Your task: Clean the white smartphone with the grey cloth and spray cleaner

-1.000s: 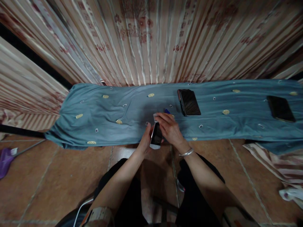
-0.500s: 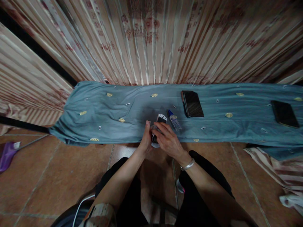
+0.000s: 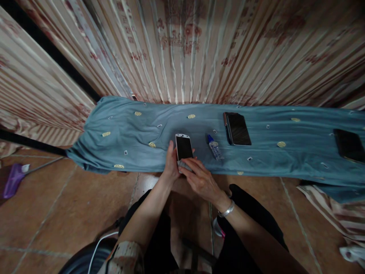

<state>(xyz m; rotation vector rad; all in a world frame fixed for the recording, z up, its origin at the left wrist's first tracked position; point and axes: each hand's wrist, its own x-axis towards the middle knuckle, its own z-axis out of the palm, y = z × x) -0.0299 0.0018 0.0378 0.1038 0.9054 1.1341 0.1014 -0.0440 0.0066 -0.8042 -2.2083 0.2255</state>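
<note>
A white smartphone (image 3: 184, 147) with a dark screen lies face up in my left hand (image 3: 171, 163), whose thumb runs along its left edge. My right hand (image 3: 201, 179) bends over the phone's lower end, its fingers pressing a small pale grey cloth (image 3: 184, 164) onto it. Most of the cloth is hidden under those fingers, so its exact kind is hard to make out. Just right of the phone, a clear bottle with a blue cap (image 3: 215, 147) lies on the blue bedsheet (image 3: 148, 129).
Farther right on the sheet lie a black tablet-like device in a case (image 3: 238, 129) and another dark flat device (image 3: 349, 144). Pleated curtains (image 3: 176, 49) hang behind. A purple dustpan (image 3: 15, 179) stands on the tiled floor (image 3: 94, 198) at left.
The phone has turned more upright and its screen is now uncovered. My right hand has slid down from the middle of the phone to its lower end. The view has shifted slightly.
</note>
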